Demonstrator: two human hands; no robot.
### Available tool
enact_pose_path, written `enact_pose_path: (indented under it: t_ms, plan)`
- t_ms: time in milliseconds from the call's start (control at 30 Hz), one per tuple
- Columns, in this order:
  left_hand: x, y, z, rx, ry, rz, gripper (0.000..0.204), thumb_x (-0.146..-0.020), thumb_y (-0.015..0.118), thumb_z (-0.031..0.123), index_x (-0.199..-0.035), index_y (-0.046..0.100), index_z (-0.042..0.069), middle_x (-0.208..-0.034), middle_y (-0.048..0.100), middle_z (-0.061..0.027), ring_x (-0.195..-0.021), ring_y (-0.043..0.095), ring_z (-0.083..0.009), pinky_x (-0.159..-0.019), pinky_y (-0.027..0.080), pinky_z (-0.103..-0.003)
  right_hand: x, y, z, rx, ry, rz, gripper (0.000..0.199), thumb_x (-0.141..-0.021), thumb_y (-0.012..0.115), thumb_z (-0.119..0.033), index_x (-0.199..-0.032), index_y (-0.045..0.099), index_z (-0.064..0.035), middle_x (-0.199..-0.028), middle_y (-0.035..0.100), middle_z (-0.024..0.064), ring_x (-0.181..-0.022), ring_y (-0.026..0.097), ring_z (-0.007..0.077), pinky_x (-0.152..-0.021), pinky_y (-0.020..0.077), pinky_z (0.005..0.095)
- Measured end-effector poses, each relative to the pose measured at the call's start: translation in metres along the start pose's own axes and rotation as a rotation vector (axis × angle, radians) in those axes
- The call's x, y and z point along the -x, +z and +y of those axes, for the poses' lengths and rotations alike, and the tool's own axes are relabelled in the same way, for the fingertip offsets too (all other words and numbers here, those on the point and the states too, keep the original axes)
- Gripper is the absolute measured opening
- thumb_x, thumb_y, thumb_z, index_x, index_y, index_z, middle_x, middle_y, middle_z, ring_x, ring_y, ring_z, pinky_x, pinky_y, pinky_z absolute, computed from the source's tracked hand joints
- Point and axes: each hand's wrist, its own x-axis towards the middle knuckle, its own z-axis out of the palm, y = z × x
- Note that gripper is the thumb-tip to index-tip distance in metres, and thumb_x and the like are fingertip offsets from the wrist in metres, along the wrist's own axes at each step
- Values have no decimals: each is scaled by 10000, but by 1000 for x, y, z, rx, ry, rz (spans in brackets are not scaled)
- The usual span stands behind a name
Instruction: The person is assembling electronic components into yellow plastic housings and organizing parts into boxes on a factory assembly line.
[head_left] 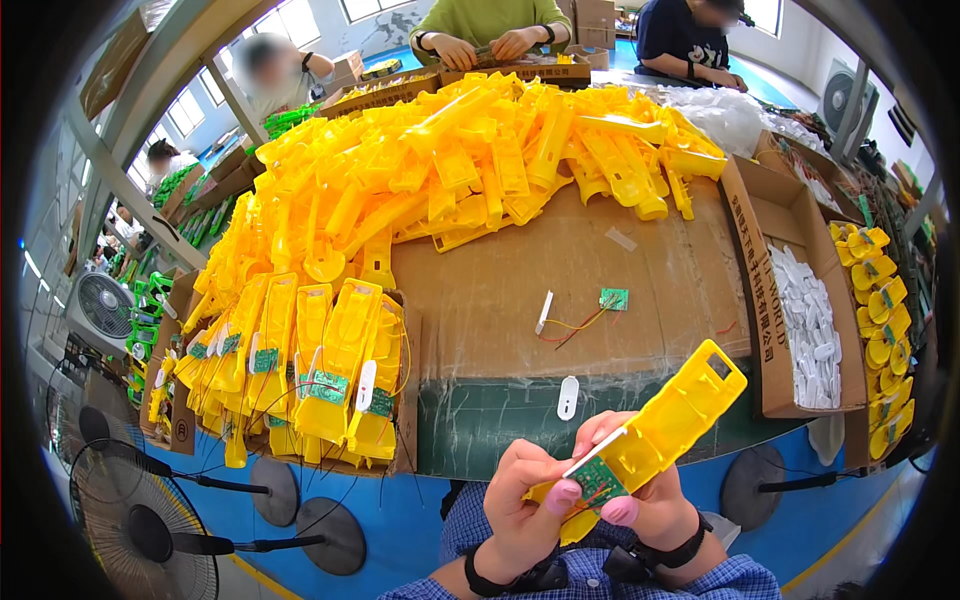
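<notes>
Nearest you, your left hand and right hand both grasp one yellow housing, which you hold tilted in front of your lap, just off the near edge of the table. Your thumbs, in pink covers, bear on a green circuit board at the housing's lower end, while your left fingers pinch near a white piece along the board's edge. You look to be seating the board and that white piece in the shell; whether they are fully home cannot be told. As I judge it, the next move calls for even thumb pressure, the right hand steadying the shell and the thin wires clear of the edges. Just beyond your hands, a loose white oval piece lies on the green table surface. To your left, an open carton is packed with yellow housings, several carrying green boards, white pieces and trailing wires. To your right, a long cardboard box holds many small white parts, and beyond its outer side stand rows of rounded yellow pieces. Farther out, a wired board rests on the cardboard sheet. Behind it spreads a big heap of yellow shells, with a clear plastic bag at its right; across it, a co-worker in a green top works over a shallow carton whose contents are too small to tell.
</notes>
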Motion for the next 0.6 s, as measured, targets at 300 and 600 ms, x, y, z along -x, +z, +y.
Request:
enact_pose_path:
  t_ms: [300,600]
  plan:
    - [-5,-8,7,-309,181,-143,174,-760,656,77,-877,553,1,-806,533,-100,-621,505,-157,-539,418,-246,-3,-2,-21,-84,222,22,567,-784,640,-123,-1256,351,2,-1112,507,97,-1038,497,167,-917,375,305]
    - [-15,-6,10,-236,-150,-339,453,-900,452,245,-1232,378,-53,-1021,454,-131,-945,429,-182,-837,351,-281,0,-12,-10,241,145,1,477,-836,594,-126,-1235,381,26,-1138,454,91,-1080,461,169,-926,370,290]
